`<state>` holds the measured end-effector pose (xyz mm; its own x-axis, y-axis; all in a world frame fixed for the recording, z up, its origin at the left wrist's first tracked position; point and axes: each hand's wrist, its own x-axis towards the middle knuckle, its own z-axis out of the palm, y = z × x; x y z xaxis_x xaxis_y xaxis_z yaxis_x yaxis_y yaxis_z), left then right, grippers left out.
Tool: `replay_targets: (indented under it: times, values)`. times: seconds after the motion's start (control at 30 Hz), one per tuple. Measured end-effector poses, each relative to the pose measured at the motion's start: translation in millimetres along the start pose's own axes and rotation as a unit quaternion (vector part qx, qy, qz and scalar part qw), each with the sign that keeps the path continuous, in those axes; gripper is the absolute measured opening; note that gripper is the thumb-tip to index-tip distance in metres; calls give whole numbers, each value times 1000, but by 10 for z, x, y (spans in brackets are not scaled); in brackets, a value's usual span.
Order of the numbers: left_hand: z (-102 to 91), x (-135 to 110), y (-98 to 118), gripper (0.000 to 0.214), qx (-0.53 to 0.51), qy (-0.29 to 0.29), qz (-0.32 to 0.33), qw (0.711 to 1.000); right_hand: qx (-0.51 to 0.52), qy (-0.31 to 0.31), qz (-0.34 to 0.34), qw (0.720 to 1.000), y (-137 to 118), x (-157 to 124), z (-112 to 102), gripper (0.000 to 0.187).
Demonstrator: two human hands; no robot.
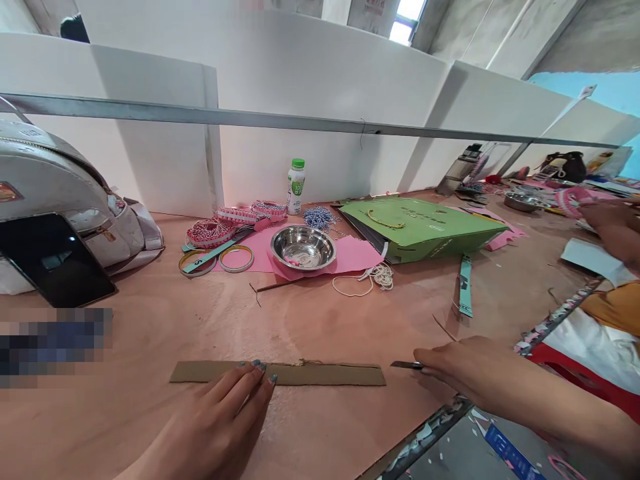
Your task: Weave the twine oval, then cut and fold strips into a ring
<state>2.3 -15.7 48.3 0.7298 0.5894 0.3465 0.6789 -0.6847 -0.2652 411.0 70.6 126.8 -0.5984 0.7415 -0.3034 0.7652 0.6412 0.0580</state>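
My left hand [210,417] rests with its fingertips on a long strip of brown corrugated cardboard [320,375], which lies flat on a pink-brown table top [280,320]. My right hand [465,367] is at the strip's right end, a little apart from it. It grips a small craft knife [405,365], with only the dark blade tip showing past the fingers. The blade does not touch the cardboard.
Farther back stand a steel bowl [303,248] on pink paper [345,255], a green paper bag [420,227], a bottle [296,187] and twine [375,275]. A grey bag [65,193] and a phone [53,260] lie left. Another person's hand [613,227] is at right.
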Motion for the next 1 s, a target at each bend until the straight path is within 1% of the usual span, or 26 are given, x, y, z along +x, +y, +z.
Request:
replay_targets:
  times: [0.07,0.1,0.17,0.2,0.27,0.3,0.37,0.43,0.53,0.6,0.63,0.67,0.7,0.73,0.8,0.83,0.87,0.9,1.0]
  values:
    - [-12,23,-25,38,-21,-15,-23,999,54,12,24,998,3,12,-2,28]
    - [-17,47,-42,30,-40,-26,-44,998,80,22,33,996,-10,39,4,31]
    - [-14,116,-87,11,-98,-54,-106,988,119,37,42,991,-66,138,19,31]
    - [-3,153,-114,4,-136,-67,-142,978,130,41,43,990,-106,209,24,31]
    - [32,217,-179,13,-220,-89,-199,951,139,46,38,988,-195,389,19,29]
    - [51,237,-216,16,-262,-103,-215,935,135,56,35,989,-237,491,6,29]
    - [75,245,-295,15,-329,-129,-237,905,129,73,16,989,-304,702,-40,30]
    - [68,213,-376,13,-380,-152,-265,873,132,97,-19,986,-347,901,-106,26]
    - [10,132,-489,13,-437,-155,-311,830,151,150,-65,975,-389,1121,-216,22]
    - [-38,89,-550,11,-474,-137,-334,803,201,184,-82,959,-420,1202,-277,23]
    - [-58,78,-573,9,-492,-119,-344,791,248,195,-84,945,-441,1226,-297,24]
    - [-74,75,-589,10,-513,-97,-353,777,311,199,-84,925,-465,1242,-310,25]
    - [-83,83,-595,14,-534,-69,-361,761,390,193,-83,896,-493,1253,-316,28]
    - [-87,100,-590,19,-557,-40,-367,744,477,174,-85,857,-525,1262,-316,32]
    - [-82,167,-549,26,-601,1,-371,708,633,116,-88,760,-600,1282,-309,41]
    - [-77,216,-514,28,-623,10,-369,689,687,92,-90,716,-642,1297,-305,42]
    - [-72,272,-473,30,-644,11,-364,672,722,78,-89,682,-685,1315,-302,41]
    - [-68,334,-428,32,-664,9,-357,657,745,75,-86,657,-729,1337,-299,39]
    - [-48,524,-300,34,-711,-2,-339,615,784,101,-59,610,-850,1423,-283,36]
